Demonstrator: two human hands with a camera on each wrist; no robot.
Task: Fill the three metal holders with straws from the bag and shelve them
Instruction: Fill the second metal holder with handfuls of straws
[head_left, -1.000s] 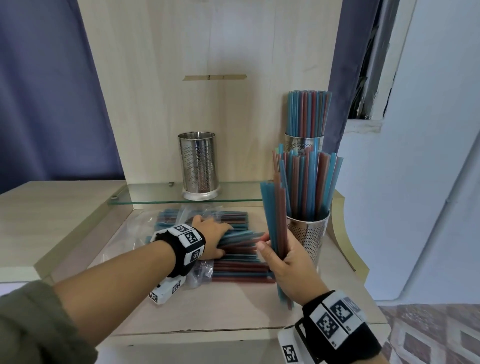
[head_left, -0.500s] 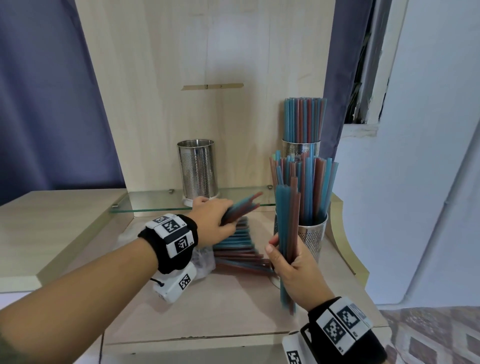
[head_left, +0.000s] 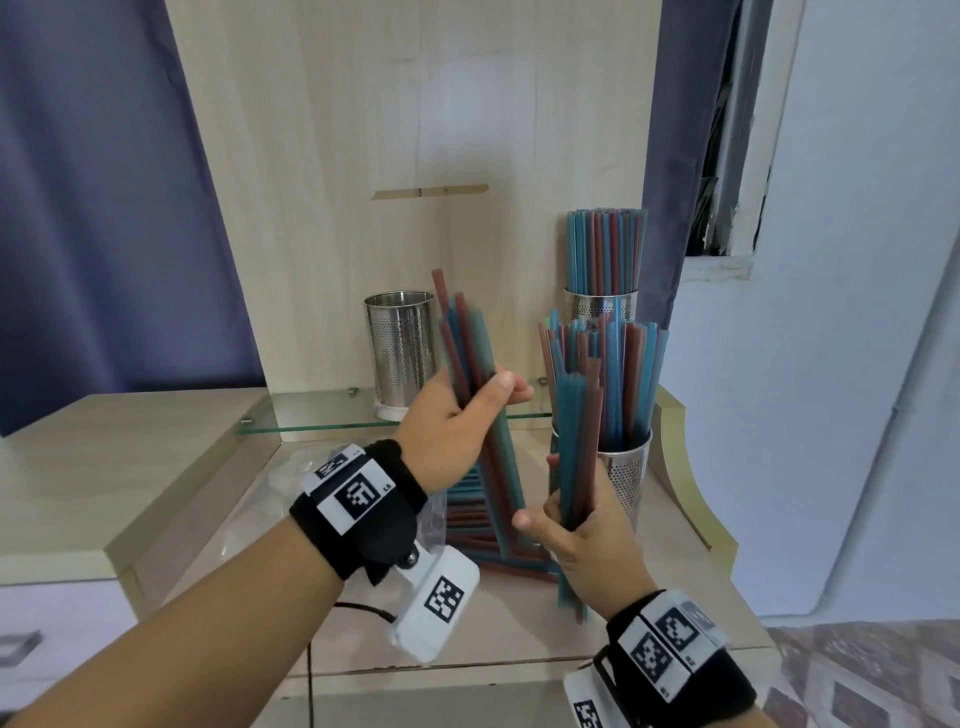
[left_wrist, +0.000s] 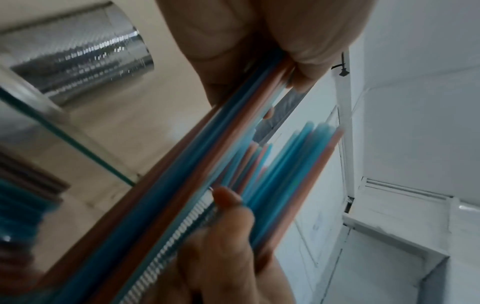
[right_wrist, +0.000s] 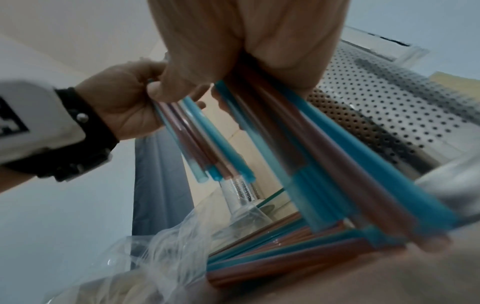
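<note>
With the left hand gripping one tilted bunch of straws and the right hand clasping another upright beside the half-full holder on the bench, I'd merge them, square the ends, then drop them in.

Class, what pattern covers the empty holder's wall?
Rows of small punched holes on the holder; head view.

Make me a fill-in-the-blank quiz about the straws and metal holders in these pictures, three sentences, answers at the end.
1. The metal holder on the glass shelf's left is ____.
2. Each hand grips a bundle of ____: left hand, right hand.
3. The straws are blue and ____.

Missing words: empty; straws; red
</note>
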